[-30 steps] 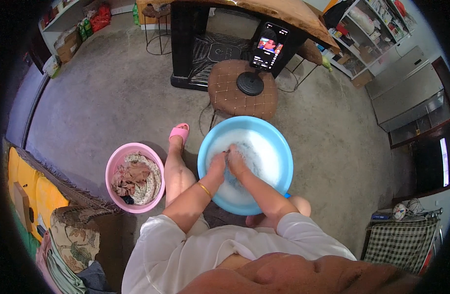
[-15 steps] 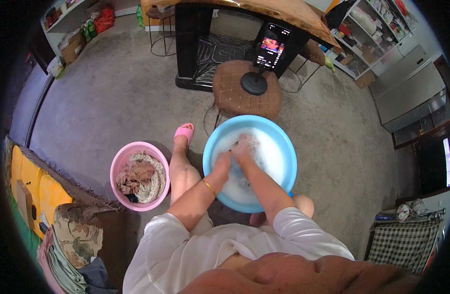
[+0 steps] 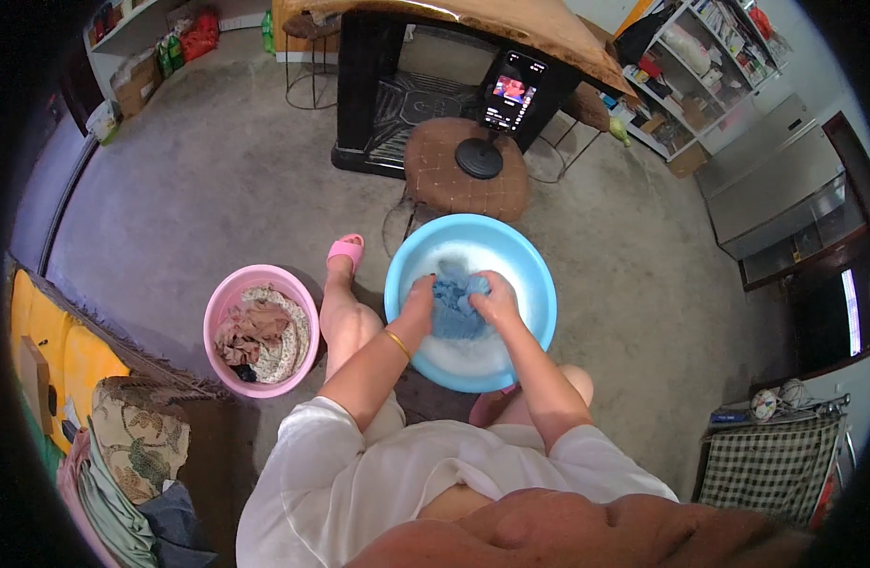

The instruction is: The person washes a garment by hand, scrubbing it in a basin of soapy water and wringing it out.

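A light blue basin (image 3: 548, 305) stands on the floor before me, holding white soapy water (image 3: 473, 357). Over the suds, a wet blue cloth garment (image 3: 457, 312) is bunched between my hands; its exact kind I cannot make out. My left hand (image 3: 419, 301) grips its left side, with a gold bracelet (image 3: 398, 344) on that wrist. On the other side, the fingers of my right hand (image 3: 494, 299) close round the garment's right edge. The lower part of the cloth meets the suds.
Left of my leg stands a pink tub (image 3: 210, 343) of brown and patterned clothes (image 3: 255, 331). Beyond the basin, a phone (image 3: 511, 92) on a round-based stand rests on a brown padded stool (image 3: 435, 180). A wooden-topped table (image 3: 473, 17) is behind it.
My hands were down in the suds; now they are farther apart, with the blue garment raised into sight between them. The whole view has shifted slightly.
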Available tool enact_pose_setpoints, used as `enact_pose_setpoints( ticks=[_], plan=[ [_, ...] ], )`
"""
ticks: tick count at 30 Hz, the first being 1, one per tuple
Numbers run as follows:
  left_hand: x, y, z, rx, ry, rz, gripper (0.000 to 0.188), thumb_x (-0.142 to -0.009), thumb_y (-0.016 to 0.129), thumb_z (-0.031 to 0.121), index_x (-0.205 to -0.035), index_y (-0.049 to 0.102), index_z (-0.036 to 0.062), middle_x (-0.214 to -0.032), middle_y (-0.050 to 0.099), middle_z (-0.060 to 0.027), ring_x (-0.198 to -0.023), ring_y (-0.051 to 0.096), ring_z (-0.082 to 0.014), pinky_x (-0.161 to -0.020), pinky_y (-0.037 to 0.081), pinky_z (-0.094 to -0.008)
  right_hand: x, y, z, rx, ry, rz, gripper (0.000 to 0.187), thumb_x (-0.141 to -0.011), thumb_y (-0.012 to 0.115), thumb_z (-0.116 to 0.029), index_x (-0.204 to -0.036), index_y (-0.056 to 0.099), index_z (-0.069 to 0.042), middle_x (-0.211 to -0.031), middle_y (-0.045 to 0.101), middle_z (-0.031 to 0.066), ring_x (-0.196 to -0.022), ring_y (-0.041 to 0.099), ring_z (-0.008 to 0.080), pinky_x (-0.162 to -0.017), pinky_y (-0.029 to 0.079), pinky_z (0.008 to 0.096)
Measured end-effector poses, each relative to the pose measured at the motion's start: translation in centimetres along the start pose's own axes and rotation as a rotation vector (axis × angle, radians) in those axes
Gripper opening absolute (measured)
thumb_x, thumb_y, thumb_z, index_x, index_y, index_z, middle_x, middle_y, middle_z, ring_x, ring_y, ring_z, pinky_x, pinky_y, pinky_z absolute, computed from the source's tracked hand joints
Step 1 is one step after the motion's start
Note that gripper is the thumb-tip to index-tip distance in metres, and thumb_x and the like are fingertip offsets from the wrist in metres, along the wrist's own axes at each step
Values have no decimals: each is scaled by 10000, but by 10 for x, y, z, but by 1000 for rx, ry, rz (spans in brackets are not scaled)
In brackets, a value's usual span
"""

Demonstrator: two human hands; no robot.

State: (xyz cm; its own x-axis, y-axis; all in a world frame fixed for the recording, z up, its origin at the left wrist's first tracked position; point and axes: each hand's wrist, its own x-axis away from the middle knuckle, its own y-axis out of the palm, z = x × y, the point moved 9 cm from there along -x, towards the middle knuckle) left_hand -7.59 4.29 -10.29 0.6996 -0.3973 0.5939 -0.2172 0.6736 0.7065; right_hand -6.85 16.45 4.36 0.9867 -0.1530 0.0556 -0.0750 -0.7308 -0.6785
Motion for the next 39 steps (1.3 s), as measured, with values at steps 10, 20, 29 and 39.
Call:
enact_pose_setpoints(
  ticks=[10,20,29,39],
  plan=[
    [51,36,18,-166,2,48,330,-881,418,306,-1062,528,53,-952,586,-95,-821,565,-245,-747,461,-393,59,38,-37,332,-517,47,172,-674,611,-158,-762,585,-13,-1075,526,200,-985,464,358,-865,358,439],
    [24,-7,7,-233,5,197,452,-832,474,341,-1193,459,70,-1145,491,-126,-1048,443,-263,-872,377,-419,-6,88,6,473,-211,-160,246,-775,476,-154,-891,607,20,-879,586,222,-853,557,369,-760,431,458],
    [27,-9,12,-313,-24,257,471,-809,517,363,-1173,471,68,-1105,510,-139,-988,484,-272,-857,399,-417,-54,118,60,495,158,-336,310,-798,469,-183,-1009,609,-3,-1043,578,210,-973,544,371,-873,389,476],
    [26,17,12,-203,39,94,413,-805,493,411,-1059,512,85,-1048,518,-95,-1002,453,-235,-854,369,-377,-75,113,44,532,-7,-507,351,-759,556,-313,-998,614,-63,-1006,609,164,-936,579,289,-825,434,383]
  ],
)
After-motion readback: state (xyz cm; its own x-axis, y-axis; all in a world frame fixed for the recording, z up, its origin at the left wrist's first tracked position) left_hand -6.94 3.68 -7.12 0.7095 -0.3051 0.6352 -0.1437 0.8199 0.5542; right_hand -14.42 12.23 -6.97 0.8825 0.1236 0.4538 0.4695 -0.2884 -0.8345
